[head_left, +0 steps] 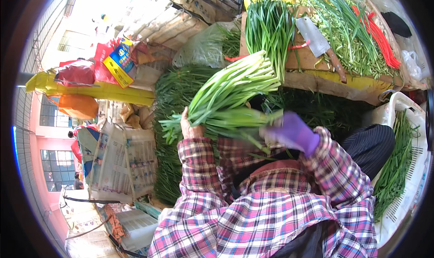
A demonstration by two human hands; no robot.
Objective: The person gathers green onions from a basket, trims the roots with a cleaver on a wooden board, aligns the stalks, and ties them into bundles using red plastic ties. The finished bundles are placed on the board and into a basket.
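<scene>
My bare left hand [190, 126] grips a thick bunch of garlic chives [230, 85] around its leafy end. The pale stalk ends fan out up and to the right. My right hand [291, 133], in a purple glove, is blurred by motion beside the lower stalks of the bunch. Whether its fingers hold any stalks cannot be made out. Beyond the bunch, a cutting board [298, 59] bears another bunch of chives [268, 27]. A cleaver [313, 37] with a wooden handle lies on the board, next to many cut stalk ends [359, 54].
Red ties [383, 41] lie at the board's right. A white plastic basket [418, 176] with chives stands at my right. More loose greens [169, 166] lie at my left, near stacked crates [113, 163]. Red bags [76, 73] sit on a yellow-wrapped bar [129, 96].
</scene>
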